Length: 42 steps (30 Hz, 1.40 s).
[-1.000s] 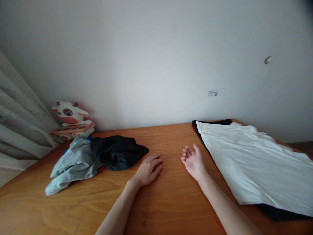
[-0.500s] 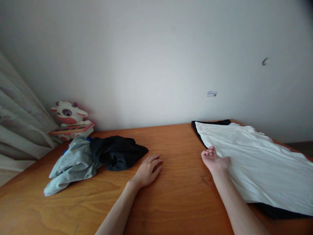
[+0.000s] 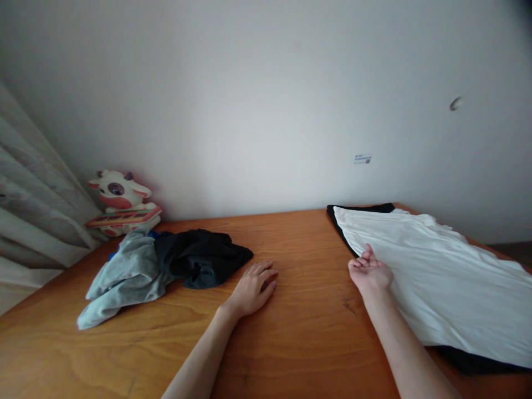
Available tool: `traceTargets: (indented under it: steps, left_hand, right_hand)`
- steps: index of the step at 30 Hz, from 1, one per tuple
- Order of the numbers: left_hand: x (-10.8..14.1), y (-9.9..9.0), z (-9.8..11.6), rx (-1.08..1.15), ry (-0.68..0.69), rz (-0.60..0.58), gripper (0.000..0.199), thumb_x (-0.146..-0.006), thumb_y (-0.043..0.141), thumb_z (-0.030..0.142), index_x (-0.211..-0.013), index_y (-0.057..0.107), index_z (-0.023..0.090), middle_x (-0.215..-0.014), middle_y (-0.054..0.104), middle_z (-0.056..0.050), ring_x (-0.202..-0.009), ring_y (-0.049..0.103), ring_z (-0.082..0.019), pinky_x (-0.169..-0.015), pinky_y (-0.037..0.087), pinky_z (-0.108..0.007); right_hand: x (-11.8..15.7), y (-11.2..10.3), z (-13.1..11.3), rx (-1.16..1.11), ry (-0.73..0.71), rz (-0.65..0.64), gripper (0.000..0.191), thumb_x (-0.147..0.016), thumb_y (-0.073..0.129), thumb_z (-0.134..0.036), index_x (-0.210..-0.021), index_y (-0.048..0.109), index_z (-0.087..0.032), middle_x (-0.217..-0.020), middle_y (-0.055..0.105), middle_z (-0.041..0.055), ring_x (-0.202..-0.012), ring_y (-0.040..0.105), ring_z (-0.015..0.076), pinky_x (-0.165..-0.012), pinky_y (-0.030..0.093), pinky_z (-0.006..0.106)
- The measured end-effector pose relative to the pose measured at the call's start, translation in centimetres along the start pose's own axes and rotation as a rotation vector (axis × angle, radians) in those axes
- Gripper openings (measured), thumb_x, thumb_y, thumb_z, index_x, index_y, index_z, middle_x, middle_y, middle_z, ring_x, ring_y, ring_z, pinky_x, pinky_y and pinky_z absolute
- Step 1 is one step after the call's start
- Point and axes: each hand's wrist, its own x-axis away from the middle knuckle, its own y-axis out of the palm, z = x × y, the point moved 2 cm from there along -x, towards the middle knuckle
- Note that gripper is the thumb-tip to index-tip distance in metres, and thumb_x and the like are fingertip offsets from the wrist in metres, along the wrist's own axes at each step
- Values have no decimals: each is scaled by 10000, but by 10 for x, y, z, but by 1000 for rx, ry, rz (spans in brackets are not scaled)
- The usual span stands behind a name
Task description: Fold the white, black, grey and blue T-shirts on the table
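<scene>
My left hand (image 3: 253, 287) rests palm down on the wooden table (image 3: 291, 343), its fingers loosely spread and nothing in them. Just beyond it lies a crumpled black garment (image 3: 203, 257), bunched against a grey garment (image 3: 128, 277) at the left. Palm up, my right hand (image 3: 371, 271) is at the left edge of a white garment (image 3: 449, 277). Its fingers are partly bent and a little apart, holding nothing. The white garment is spread fairly flat over a black cloth (image 3: 361, 209), which shows along the far and near edges.
A toy cow with a keyboard (image 3: 122, 202) stands at the back left corner, beside a pale curtain (image 3: 37, 205). A plain wall (image 3: 249, 111) runs along the table's far edge. It carries a small printed label (image 3: 363, 159) and a round fitting (image 3: 456, 103).
My right hand has rolled slightly and its fingers have uncurled somewhat, one now extending upward. My left hand stays in place. The view has shifted slightly.
</scene>
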Motion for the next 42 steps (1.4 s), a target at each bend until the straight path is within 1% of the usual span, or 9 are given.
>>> traceTargets:
  steps: [6, 12, 16, 20, 24, 27, 32, 37, 42]
  left_hand:
    - [1, 1, -2, 6, 9, 10, 345, -983, 503, 333, -1282, 648, 237, -1459, 571, -99, -1344, 528, -261, -1169, 391, -474]
    - [0, 1, -1, 5, 4, 6, 348, -985, 503, 339, -1279, 654, 230, -1446, 579, -105, -1335, 533, -264, -1165, 396, -469]
    - [-1, 0, 1, -3, 3, 1, 346, -980, 507, 323, -1277, 653, 224, -1449, 578, -107, -1336, 535, -264, -1162, 399, -467]
    - [0, 1, 1, 2, 5, 2, 349, -976, 512, 323, -1284, 648, 228, -1454, 575, -104, -1339, 531, -265, -1166, 394, -467]
    - [0, 2, 0, 7, 9, 8, 351, -977, 505, 325, -1285, 647, 235, -1451, 578, -100, -1336, 534, -264, -1165, 394, -472]
    - [0, 2, 0, 8, 7, 16, 349, -975, 506, 326, -1279, 651, 236, -1445, 583, -100, -1333, 537, -265, -1163, 397, -473]
    - [0, 2, 0, 17, 8, 25, 349, -970, 511, 322, -1281, 649, 243, -1449, 583, -94, -1335, 537, -263, -1165, 393, -477]
    - [0, 3, 0, 10, 7, 13, 345, -971, 509, 322, -1270, 657, 230, -1444, 585, -107, -1335, 539, -266, -1158, 404, -467]
    - [0, 3, 0, 20, 8, 26, 345, -974, 508, 329, -1276, 653, 243, -1451, 581, -96, -1334, 540, -260, -1161, 400, -470]
  right_hand:
    - [6, 3, 0, 124, -43, -1, 217, -815, 358, -228, -733, 560, -221, -516, 385, -53, -395, 340, 95, -396, 314, 211]
    - [30, 22, 23, 160, 31, -260, 189, -818, 445, -225, -629, 449, -214, -515, 393, -55, -424, 341, 88, -434, 322, 227]
    - [30, 18, 24, 75, 128, -185, 448, -990, 201, -414, -758, 527, -214, -549, 384, -59, -424, 346, 90, -439, 331, 226]
    - [15, 5, 9, 89, 169, -233, 739, -953, -95, -602, -795, 524, -231, -594, 410, -32, -436, 380, 106, -445, 366, 257]
    - [4, -2, 0, 53, 110, -166, 818, -928, -196, -590, -770, 521, -229, -579, 399, -35, -412, 376, 99, -429, 347, 251]
    - [0, -4, 0, 58, 67, -115, 726, -1002, -94, -493, -766, 538, -227, -546, 404, -40, -386, 362, 94, -422, 319, 238]
    - [-1, -3, 3, 93, 1, -92, 339, -994, 289, -250, -810, 573, -232, -512, 403, -76, -360, 331, 82, -414, 306, 212]
    - [8, 5, 8, 198, -7, -67, 267, -900, 317, -135, -782, 545, -208, -503, 383, -98, -343, 306, 56, -389, 275, 178]
    - [13, 11, 13, 255, -25, -105, 191, -850, 374, -140, -700, 470, -210, -467, 312, -116, -339, 263, 51, -366, 237, 164]
